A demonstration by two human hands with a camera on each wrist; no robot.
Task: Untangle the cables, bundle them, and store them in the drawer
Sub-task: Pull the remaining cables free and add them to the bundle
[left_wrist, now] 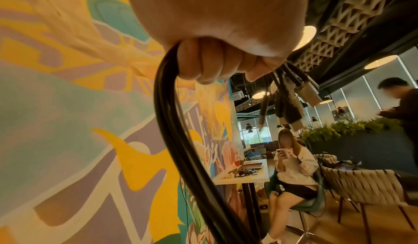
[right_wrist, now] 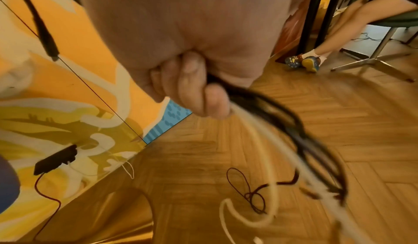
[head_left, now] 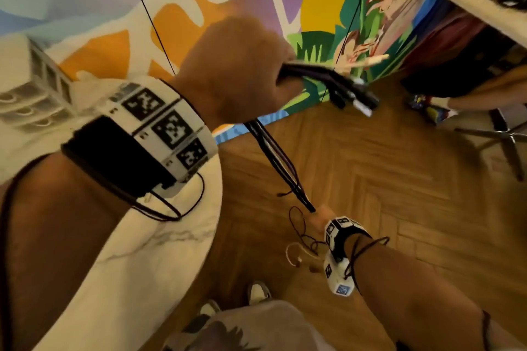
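My left hand [head_left: 245,77] is raised high and grips a bunch of black cables [head_left: 273,157] in a fist; their plug ends [head_left: 353,94] stick out past the knuckles. In the left wrist view the fingers [left_wrist: 210,63] curl round the black cables [left_wrist: 176,140] and the plugs [left_wrist: 291,104] hang beside them. The bunch runs taut down to my right hand [head_left: 319,216], low above the floor, which grips it lower down. In the right wrist view the fingers [right_wrist: 192,86] close round black and white cables [right_wrist: 282,128] whose tails trail to the floor. No drawer is in view.
A white marble table [head_left: 148,251] lies under my left forearm, with a white organiser [head_left: 31,88] at its far left. A painted wall [head_left: 328,3] stands behind. A seated person [left_wrist: 291,169] and chairs [left_wrist: 366,181] are to the right. Loose thin cord [right_wrist: 246,190] lies on the wood floor [head_left: 399,179].
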